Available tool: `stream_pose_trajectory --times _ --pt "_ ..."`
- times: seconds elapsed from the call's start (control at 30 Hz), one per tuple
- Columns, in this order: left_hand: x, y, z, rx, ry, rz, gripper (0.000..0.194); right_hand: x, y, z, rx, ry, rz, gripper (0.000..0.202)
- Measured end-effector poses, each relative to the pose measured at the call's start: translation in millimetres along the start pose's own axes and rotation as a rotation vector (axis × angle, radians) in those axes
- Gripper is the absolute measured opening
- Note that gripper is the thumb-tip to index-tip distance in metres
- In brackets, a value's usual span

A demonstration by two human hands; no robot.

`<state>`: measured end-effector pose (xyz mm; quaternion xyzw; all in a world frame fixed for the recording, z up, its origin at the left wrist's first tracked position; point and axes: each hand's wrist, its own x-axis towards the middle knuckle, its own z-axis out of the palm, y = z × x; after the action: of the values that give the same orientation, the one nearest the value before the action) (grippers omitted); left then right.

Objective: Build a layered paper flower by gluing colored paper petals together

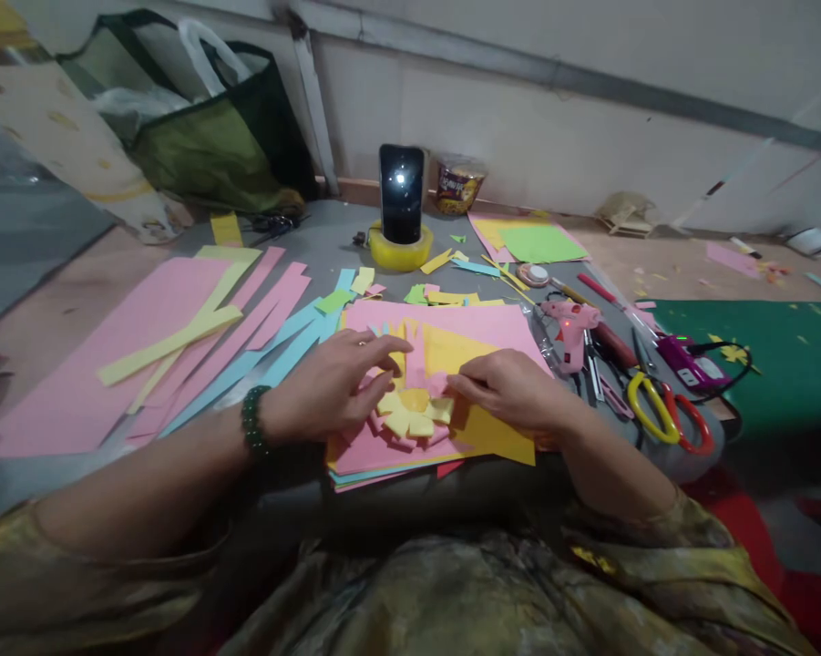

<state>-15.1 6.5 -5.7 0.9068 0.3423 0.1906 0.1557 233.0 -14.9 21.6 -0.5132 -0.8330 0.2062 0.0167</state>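
A paper flower (415,415) with pale yellow petals, an orange-yellow centre and pink petals beneath lies on a stack of coloured paper (375,453). Just above its centre stands a pink paper strip (415,357). My left hand (338,378), with a green bead bracelet (255,421) at the wrist, reaches in from the left. Its forefinger and thumb are apart, beside the strip and the petals. From the right, my right hand (509,387) has its fingers pinched on a small pink paper piece (438,384) at the flower's upper right. A yellow sheet (498,433) lies under that hand.
Pink sheets and cut strips (157,337) spread at left. A phone (401,193) stands in a yellow tape roll (402,251) behind the stack. At right are a pink glue gun (570,328), scissors (652,410), a purple device (692,363) and a green mat (772,364).
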Motion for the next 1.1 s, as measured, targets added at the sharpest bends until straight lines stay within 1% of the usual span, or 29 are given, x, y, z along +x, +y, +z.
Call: stream_pose_trajectory --times 0.07,0.13,0.17,0.27,0.33,0.37,0.4,0.43,0.47,0.6,0.67,0.7,0.77,0.8,0.87,0.93,0.97,1.0,1.03,1.1 --pt "-2.0 5.0 -1.9 -0.007 -0.078 0.046 0.031 -19.3 0.8 -6.4 0.008 0.095 -0.001 0.049" --pt "-2.2 8.1 -2.6 0.008 -0.13 0.081 0.032 -42.2 8.3 -12.3 0.055 0.248 0.036 0.051" --pt "-1.8 9.1 -2.6 0.016 -0.149 0.091 0.033 -53.8 14.4 -15.0 0.084 0.335 0.082 0.053" --pt "0.0 10.5 -2.1 0.02 -0.193 0.107 0.035 -82.9 38.0 -21.1 0.108 0.62 0.32 0.057" --pt "1.1 10.7 -1.7 0.018 -0.222 0.109 0.037 -93.4 54.5 -23.9 0.036 0.794 0.513 0.057" --pt "1.6 10.7 -1.6 0.02 -0.232 0.106 0.038 -95.3 62.2 -25.0 -0.007 0.849 0.601 0.056" --pt "2.0 10.6 -1.5 0.023 -0.239 0.102 0.038 -94.7 69.3 -25.8 -0.038 0.868 0.672 0.055" --pt "2.5 10.3 -1.4 0.023 -0.244 0.098 0.039 -91.9 75.9 -26.5 -0.046 0.853 0.722 0.052" --pt "2.8 9.8 -1.0 0.022 -0.244 0.097 0.039 -87.0 81.8 -26.7 -0.032 0.806 0.75 0.049" --pt "2.1 3.5 5.2 0.012 -0.237 0.104 0.039 -55.0 101.9 -22.3 0.051 0.545 0.749 0.038" --pt "0.3 -1.6 11.2 0.007 -0.19 0.098 0.039 -39.0 110.1 -18.3 0.046 0.484 0.769 0.038" --pt "-0.6 -4.0 14.1 0.005 -0.175 0.102 0.04 -33.0 113.5 -16.9 0.055 0.477 0.786 0.037" --pt "-1.8 -7.1 18.3 0.009 -0.158 0.103 0.041 -26.6 117.8 -17.0 0.091 0.525 0.814 0.032" --pt "-1.9 -7.4 18.9 0.01 -0.161 0.101 0.041 -26.6 117.9 -18.8 0.1 0.591 0.823 0.028" --pt "-1.1 -5.4 17.0 0.006 -0.172 0.086 0.041 -32.9 112.9 -25.0 0.101 0.786 0.816 0.021" --pt "0.3 -1.1 12.0 -0.006 -0.202 0.07 0.04 -45.4 100.3 -32.2 0.13 0.979 0.73 0.017" --pt "1.1 1.1 9.1 -0.013 -0.229 0.063 0.04 -52.7 91.3 -35.1 0.179 1.023 0.647 0.018" --pt "1.7 3.2 6.5 -0.017 -0.244 0.06 0.039 -59.7 81.0 -37.3 0.241 1.016 0.54 0.02" --pt "2.2 4.9 4.5 -0.016 -0.254 0.053 0.039 -66.0 69.9 -38.7 0.295 0.942 0.417 0.023" --pt "2.8 6.9 2.5 -0.006 -0.262 0.045 0.039 -74.2 47.2 -39.6 0.322 0.698 0.192 0.029"
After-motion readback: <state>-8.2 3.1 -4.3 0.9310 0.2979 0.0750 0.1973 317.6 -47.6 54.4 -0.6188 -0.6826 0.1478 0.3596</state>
